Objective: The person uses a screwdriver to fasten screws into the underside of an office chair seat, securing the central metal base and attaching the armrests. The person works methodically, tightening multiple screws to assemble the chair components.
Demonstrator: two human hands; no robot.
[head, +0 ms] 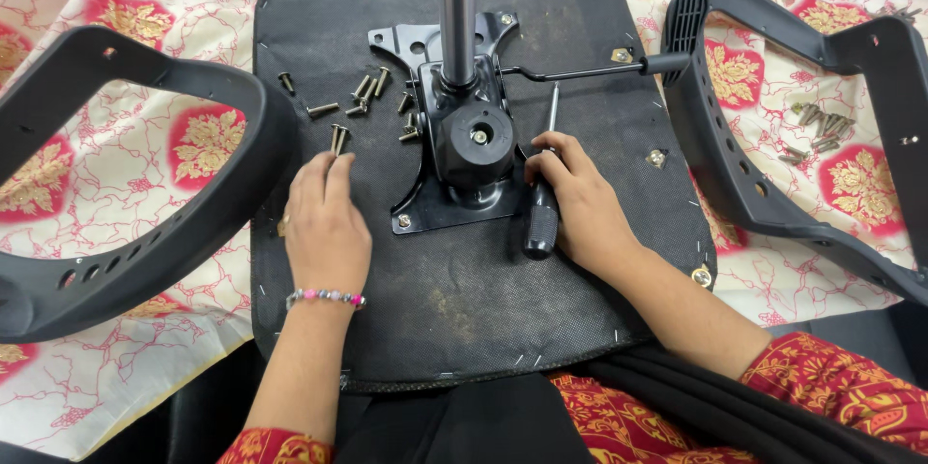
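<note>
An upturned black chair seat [464,280] lies in front of me, with a black metal tilt mechanism [464,140] and a chrome gas cylinder [455,10] standing on it. My left hand [326,222] rests flat on the seat, fingertips touching a pair of screws [338,138]. More loose screws [372,97] lie scattered left of the mechanism. My right hand [580,198] lies on a black-handled screwdriver [541,213], whose shaft points away from me beside the mechanism.
Two black plastic armrests lie on either side, the left armrest [126,193] and the right armrest [773,126], on a pink floral cloth [116,0]. Another heap of screws [817,126] sits on the cloth at right. A lever rod [580,70] sticks out of the mechanism.
</note>
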